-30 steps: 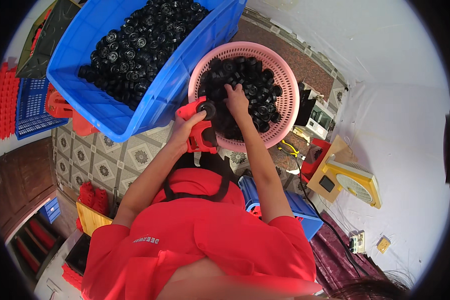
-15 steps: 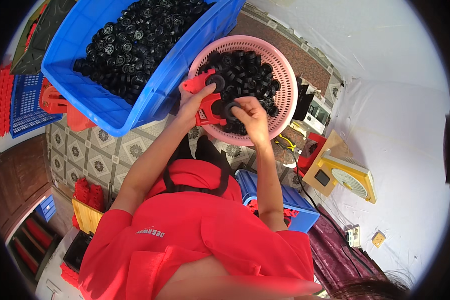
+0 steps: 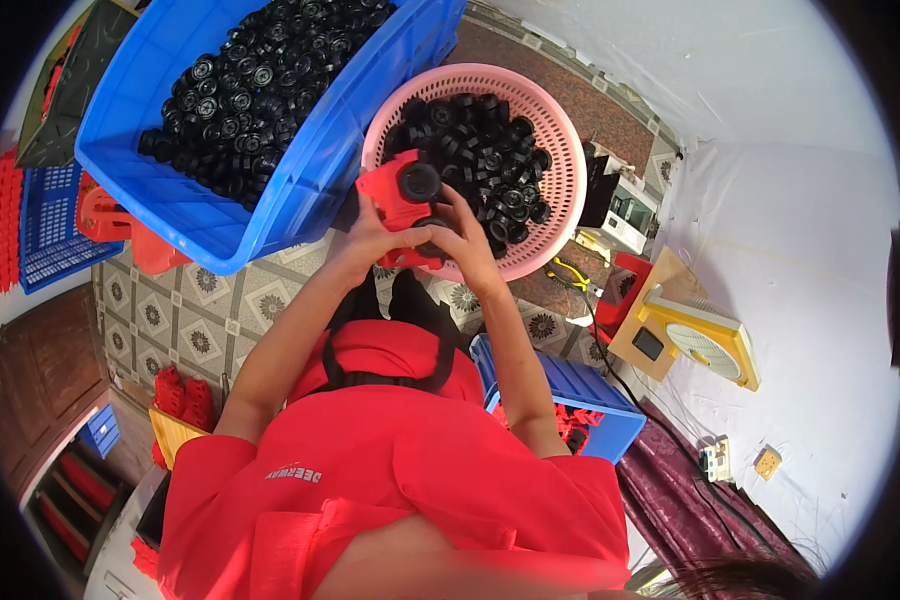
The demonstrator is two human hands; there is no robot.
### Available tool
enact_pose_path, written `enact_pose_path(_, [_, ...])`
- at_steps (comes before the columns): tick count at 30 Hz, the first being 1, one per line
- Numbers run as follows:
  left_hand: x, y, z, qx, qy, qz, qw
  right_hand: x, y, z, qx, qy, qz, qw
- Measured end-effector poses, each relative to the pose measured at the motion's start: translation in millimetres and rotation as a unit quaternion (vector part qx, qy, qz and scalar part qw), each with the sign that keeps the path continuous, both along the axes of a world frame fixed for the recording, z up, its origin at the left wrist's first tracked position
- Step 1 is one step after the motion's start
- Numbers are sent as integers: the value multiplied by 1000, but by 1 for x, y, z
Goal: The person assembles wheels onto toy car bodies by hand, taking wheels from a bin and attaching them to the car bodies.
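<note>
A red plastic toy vehicle body (image 3: 388,190) is held over the near left rim of the pink basket (image 3: 567,200). My left hand (image 3: 372,238) is closed around its near left part, the thumb laid across it. One black toy wheel (image 3: 420,182) sits at the far end of the body's right side. My right hand (image 3: 462,240) has its fingers curled round a second black wheel (image 3: 430,224) at the near end, pressed against the body and partly hidden by the fingers. Many loose black wheels (image 3: 490,165) fill the basket.
A large blue bin (image 3: 300,200) heaped with black wheels (image 3: 240,110) stands left of the basket. A smaller blue crate (image 3: 610,425) with red parts is by my right arm. Yellow-handled pliers (image 3: 568,275), a yellow fan (image 3: 705,340) and a cable lie to the right.
My right hand has brought its wheel left onto the body, beside my left thumb. The body has turned, and my left thumb has left the far wheel. The view has shifted slightly.
</note>
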State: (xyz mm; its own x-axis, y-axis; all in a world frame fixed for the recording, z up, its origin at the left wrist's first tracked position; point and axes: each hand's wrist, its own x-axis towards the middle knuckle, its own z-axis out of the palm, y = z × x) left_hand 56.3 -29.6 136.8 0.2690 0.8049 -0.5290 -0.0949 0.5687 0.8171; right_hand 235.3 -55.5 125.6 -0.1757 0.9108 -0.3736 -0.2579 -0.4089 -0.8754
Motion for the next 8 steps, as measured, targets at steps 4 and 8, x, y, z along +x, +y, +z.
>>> enact_pose_path(4, [0, -7, 5, 26, -42, 24, 998, -2, -9, -19, 9, 39, 1, 999])
enact_pose_path(8, [2, -10, 10, 60, -46, 26, 997, -2, -10, -9, 41, 48, -8, 998])
